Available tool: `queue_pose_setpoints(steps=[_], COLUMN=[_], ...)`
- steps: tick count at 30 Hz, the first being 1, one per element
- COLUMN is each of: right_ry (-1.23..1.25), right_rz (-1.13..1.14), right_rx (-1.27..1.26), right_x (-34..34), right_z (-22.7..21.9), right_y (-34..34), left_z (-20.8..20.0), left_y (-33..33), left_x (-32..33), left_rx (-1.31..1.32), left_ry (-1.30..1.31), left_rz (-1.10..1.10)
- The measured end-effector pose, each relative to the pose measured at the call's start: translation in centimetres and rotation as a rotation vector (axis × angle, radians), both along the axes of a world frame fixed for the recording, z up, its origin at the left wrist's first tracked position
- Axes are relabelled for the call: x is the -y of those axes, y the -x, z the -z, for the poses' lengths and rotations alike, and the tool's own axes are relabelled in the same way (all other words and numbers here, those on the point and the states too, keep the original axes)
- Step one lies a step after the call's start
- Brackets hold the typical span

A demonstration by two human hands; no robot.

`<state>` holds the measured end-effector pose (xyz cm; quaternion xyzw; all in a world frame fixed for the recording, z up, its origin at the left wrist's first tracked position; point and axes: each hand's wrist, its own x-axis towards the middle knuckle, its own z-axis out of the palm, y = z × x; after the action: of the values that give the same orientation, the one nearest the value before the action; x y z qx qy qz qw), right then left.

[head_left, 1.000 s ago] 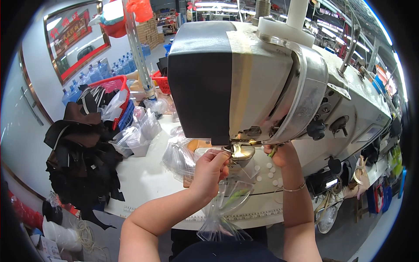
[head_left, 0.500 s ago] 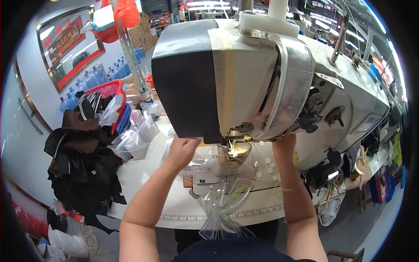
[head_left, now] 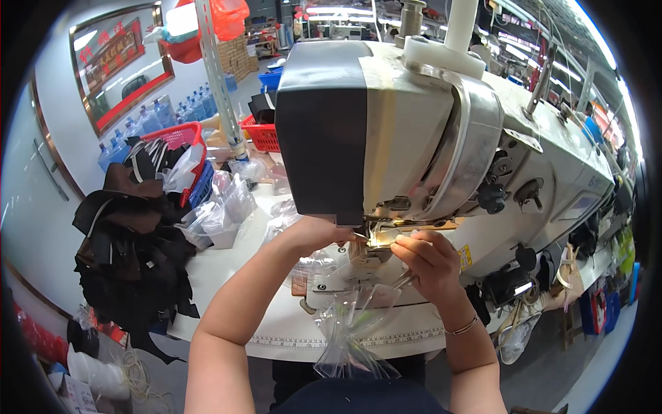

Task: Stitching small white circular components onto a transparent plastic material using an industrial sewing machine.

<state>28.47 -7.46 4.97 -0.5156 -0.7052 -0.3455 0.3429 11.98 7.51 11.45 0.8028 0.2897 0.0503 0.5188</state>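
Note:
A large industrial sewing machine (head_left: 407, 117), with a dark front cover, stands before me on a white table. Its lamp lights the needle area (head_left: 376, 238). From the left, my left hand (head_left: 318, 233) reaches under the machine head, its fingertips closed close beside the needle; what they hold, if anything, is hidden. My right hand (head_left: 431, 262) is on the other side, thumb and fingers pinched together at the lit spot. A thin, greyish metal-looking piece (head_left: 404, 279) shows below its palm. A clear plastic sheet (head_left: 355, 331), gathered in folds, hangs over the table's front edge.
A ruler strip (head_left: 289, 343) runs along the table's front edge. Dark scraps (head_left: 138, 255) are heaped at left beside a red basket (head_left: 196, 155) and clear plastic bags (head_left: 221, 210). Blue water bottles (head_left: 148, 119) line the wall. Cords (head_left: 524, 314) hang at right.
My right hand has come from beside the machine body to the needle area, fingers now pinched. My left hand has moved right, toward the needle. The view has shifted, so the machine sits farther right.

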Motion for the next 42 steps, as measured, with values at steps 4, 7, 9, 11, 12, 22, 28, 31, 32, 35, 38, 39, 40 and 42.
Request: queue_pose_setpoints(steps=[4, 7, 9, 11, 12, 22, 28, 31, 32, 35, 38, 39, 40, 42], right_ry=[0.026, 0.046, 0.091, 0.105, 0.118, -0.024, 0.461, 0.486, 0.518, 0.628, 0.647, 0.615, 0.611, 0.653], right_rz=[-0.044, -0.039, -0.009, -0.010, -0.010, 0.008, -0.262, -0.407, -0.450, -0.485, -0.486, -0.529, -0.526, -0.534], right_rx=[-0.032, -0.059, -0.064, -0.074, -0.084, -0.291, -1.117, -1.371, -1.504, -1.603, -1.653, -1.706, -1.706, -1.764], right_x=[-0.8, -1.3, -1.5, -1.9, -2.1, -3.0, 0.5, 0.7, 0.8, 1.0, 1.2, 1.2, 1.1, 1.1], right_z=[-0.4, -0.5, -0.1, 0.3, 0.5, 1.9, 4.1, 3.7, 3.0, 2.2, 2.0, 1.6, 1.4, 0.9], right_y=[-0.3, -1.0, -1.8, -2.5, -2.8, -2.1, 5.6, 5.7, 5.6, 4.2, 2.8, 2.6, 2.0, 0.7], left_z=[5.5, 6.9, 7.2, 6.8, 6.7, 6.0, 7.4, 7.9, 8.0, 9.2, 10.0, 10.1, 9.9, 10.1], left_y=[0.3, -0.3, -0.4, -0.5, -0.5, -0.4, -0.1, -0.6, -0.6, -1.0, -1.7, -1.9, -1.9, -1.9], left_x=[-1.6, -1.2, -1.0, -0.1, 0.3, -0.3, 0.5, 1.5, 1.6, 2.0, 3.4, 3.9, 4.4, 5.1], left_rx=[0.267, 0.332, 0.360, 0.423, 0.486, 0.370, 0.510, 0.622, 0.649, 0.703, 0.784, 0.839, 0.893, 0.899], left_ry=[0.342, 0.453, 0.516, 0.545, 0.571, 0.454, 0.587, 0.523, 0.471, 0.365, 0.284, 0.252, 0.201, 0.141], left_rz=[-0.089, -0.233, -0.301, -0.316, -0.329, -0.285, -0.267, -0.283, -0.317, -0.385, -0.490, -0.560, -0.546, -0.543])
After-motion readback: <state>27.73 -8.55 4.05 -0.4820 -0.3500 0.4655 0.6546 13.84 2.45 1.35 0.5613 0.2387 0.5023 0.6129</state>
